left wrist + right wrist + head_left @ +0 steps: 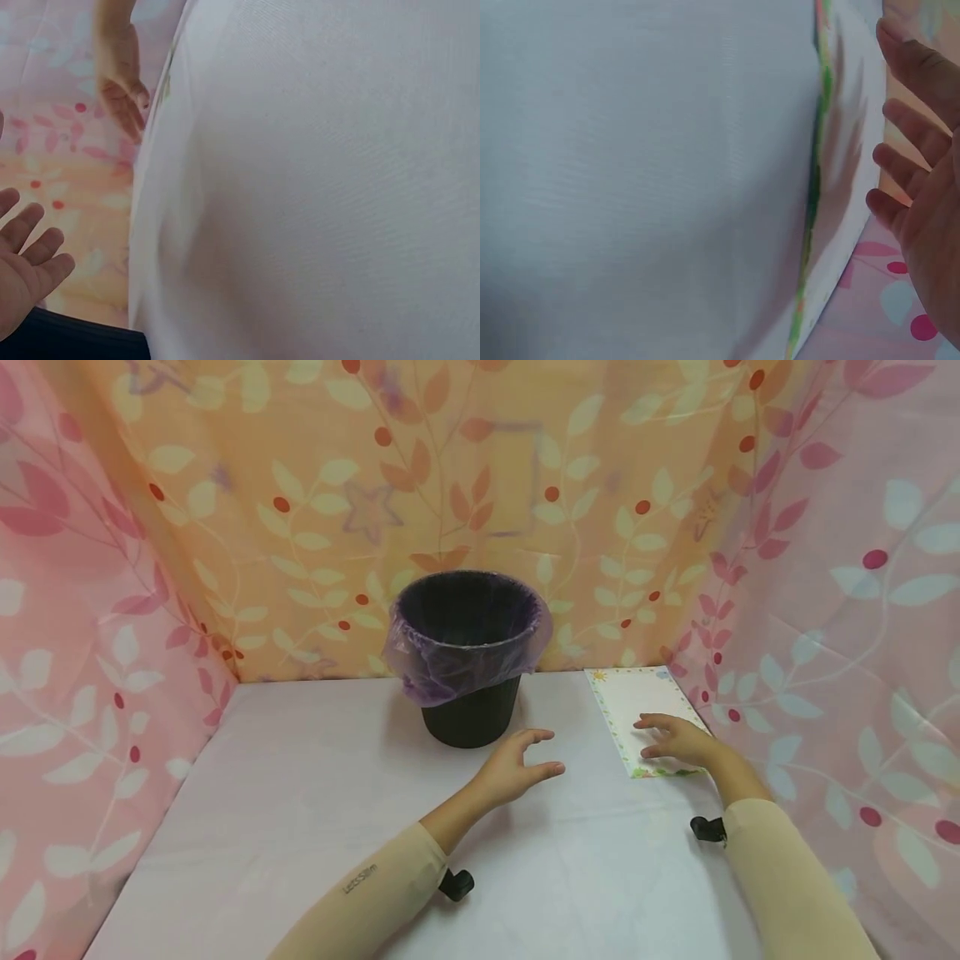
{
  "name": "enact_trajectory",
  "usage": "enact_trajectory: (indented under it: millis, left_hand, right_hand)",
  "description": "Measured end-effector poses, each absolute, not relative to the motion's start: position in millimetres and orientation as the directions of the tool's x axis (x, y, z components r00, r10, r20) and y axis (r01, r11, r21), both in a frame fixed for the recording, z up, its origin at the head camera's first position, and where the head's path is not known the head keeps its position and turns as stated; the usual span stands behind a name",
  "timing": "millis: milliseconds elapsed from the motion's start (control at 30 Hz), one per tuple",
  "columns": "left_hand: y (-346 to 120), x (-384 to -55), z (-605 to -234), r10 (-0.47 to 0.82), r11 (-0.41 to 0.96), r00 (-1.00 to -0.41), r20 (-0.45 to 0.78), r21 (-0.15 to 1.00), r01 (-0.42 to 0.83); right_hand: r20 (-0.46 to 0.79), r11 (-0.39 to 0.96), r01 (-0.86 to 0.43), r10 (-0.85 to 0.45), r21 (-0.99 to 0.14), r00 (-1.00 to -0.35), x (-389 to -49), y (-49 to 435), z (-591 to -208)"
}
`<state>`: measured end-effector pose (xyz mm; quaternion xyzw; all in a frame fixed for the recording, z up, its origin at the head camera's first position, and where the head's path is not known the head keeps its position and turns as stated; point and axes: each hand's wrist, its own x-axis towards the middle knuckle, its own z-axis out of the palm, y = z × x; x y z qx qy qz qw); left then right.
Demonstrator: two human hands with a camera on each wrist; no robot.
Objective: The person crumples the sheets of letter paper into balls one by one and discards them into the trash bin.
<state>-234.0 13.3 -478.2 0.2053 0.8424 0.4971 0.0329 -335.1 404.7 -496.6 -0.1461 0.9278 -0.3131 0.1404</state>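
My left hand (507, 770) hovers over the table in front of the bin, its thumb and fingers spread apart with nothing between them. Over the near part of a white sheet of paper (637, 702) with a colourful printed border is my right hand (681, 742), fingers loosely extended and holding nothing. In the right wrist view, the fingers (911, 169) show above the sheet, and their shadow falls on it. A black bin (471, 717) stands upright at the back, lined with a translucent purple bag (468, 672) folded over its rim.
A white cloth covers the table (300, 793). Orange leaf-patterned curtain (315, 527) hangs behind the bin, with pink patterned curtains (862, 635) along both sides. Small black wrist mounts (457, 885) stick out from both sleeves.
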Motion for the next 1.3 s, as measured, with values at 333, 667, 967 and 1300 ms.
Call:
enact_trajectory:
  millis: [333,667,967,1300]
  left_hand:
    - [18,-240,-488,0.375,0.438,-0.919,0.118,0.852,0.288]
    - [13,-242,-511,0.425,0.491,-0.902,0.077,0.817,0.301]
    - [11,-259,-519,0.499,0.57,-0.865,0.058,0.73,0.377]
    - [13,-264,-533,0.52,0.604,-0.853,0.038,0.69,0.399]
  right_hand:
    - [-0.11,0.79,-0.304,-0.421,-0.533,-0.9,-326,394,-516]
    - [-0.101,0.842,-0.358,-0.43,-0.404,-0.897,-290,351,-514]
    - [-0.103,0.842,-0.419,-0.476,-0.338,-0.873,-274,312,-508]
    - [-0.097,0.819,-0.465,-0.521,-0.336,-0.848,-256,283,-505]
